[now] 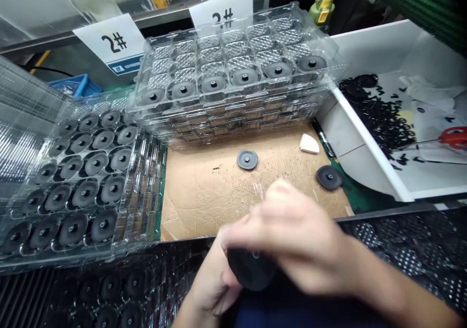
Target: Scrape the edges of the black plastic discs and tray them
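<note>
My left hand pinches the disc, which may slip should my right hand, fingers too blurred to tell, jerk.

Left hand is gripping black disc at near edge of cardboard sheet; right hand is showing blurred over disc. Gray disc is lying on cardboard, tray stack standing behind it, white bin sitting right.

White paper sign reads "2#"; partly hidden second sign, "#".
</note>
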A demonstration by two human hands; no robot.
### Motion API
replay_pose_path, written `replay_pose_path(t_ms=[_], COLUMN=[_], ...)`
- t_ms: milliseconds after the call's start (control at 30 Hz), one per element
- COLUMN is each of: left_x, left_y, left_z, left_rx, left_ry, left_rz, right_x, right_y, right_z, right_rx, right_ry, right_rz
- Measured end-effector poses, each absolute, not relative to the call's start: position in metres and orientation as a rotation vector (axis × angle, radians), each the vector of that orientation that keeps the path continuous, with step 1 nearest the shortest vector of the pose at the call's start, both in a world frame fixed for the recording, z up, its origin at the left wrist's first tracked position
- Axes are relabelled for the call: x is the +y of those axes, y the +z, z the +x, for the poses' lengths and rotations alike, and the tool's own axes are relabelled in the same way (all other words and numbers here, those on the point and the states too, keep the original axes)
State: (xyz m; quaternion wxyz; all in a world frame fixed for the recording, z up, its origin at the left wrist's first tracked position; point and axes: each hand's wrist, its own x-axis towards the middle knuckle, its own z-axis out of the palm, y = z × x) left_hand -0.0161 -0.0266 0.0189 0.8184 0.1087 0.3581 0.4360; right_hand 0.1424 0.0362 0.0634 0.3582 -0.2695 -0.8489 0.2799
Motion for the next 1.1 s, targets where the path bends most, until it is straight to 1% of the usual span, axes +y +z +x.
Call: replay_pose_path(t_ms=[133, 267, 367, 433, 533, 633, 700, 767, 833, 867, 1000, 1100], left_x=[-0.028, -0.028, -0.025, -0.022, -0.020, -0.021, -0.023, -0.023, -0.023, -0.022, -0.019, -0.018], left_y=[0.020, 0.012, 0.007, 0.007, 0.008, 0.010, 0.010, 0.011, 0.011, 0.013, 0.022, 0.026], left_z=[-0.022, -0.027, -0.027, -0.025, -0.020, -0.016, -0.016, -0.018, -0.018, -0.017, -0.011, -0.012], left_rx=[0.579, 0.511, 0.526, 0.542, 0.593, 0.700, 0.773, 0.820, 0.847, 0.845, 0.807, 0.802], left_ry=[0.990, 1.028, 1.033, 1.032, 1.049, 1.072, 1.079, 1.110, 1.156, 1.167, 1.131, 1.106], left_rz=[0.144, 0.134, 0.113, 0.105, 0.121, 0.154, 0.170, 0.170, 0.149, 0.137, 0.148, 0.157], right_x=[0.043, 0.010, -0.010, -0.009, 0.006, 0.015, 0.014, 0.013, 0.014, 0.016, 0.023, 0.018], right_y=[0.024, -0.029, -0.047, -0.037, 0.004, 0.046, 0.062, 0.067, 0.066, 0.065, 0.063, 0.068], right_z=[0.167, 0.175, 0.175, 0.175, 0.169, 0.151, 0.137, 0.128, 0.123, 0.121, 0.120, 0.132], right_rx=[-1.901, -1.985, -1.988, -1.930, -1.786, -1.832, -1.963, -2.100, -2.192, -2.209, -2.090, -2.170], right_ry=[0.849, 1.088, 1.169, 1.140, 0.949, 0.701, 0.662, 0.807, 0.976, 0.990, 0.692, 0.839], right_rz=[-1.369, -1.477, -1.509, -1.557, -1.553, -1.262, -0.995, -0.859, -0.871, -0.900, -0.892, -0.778])
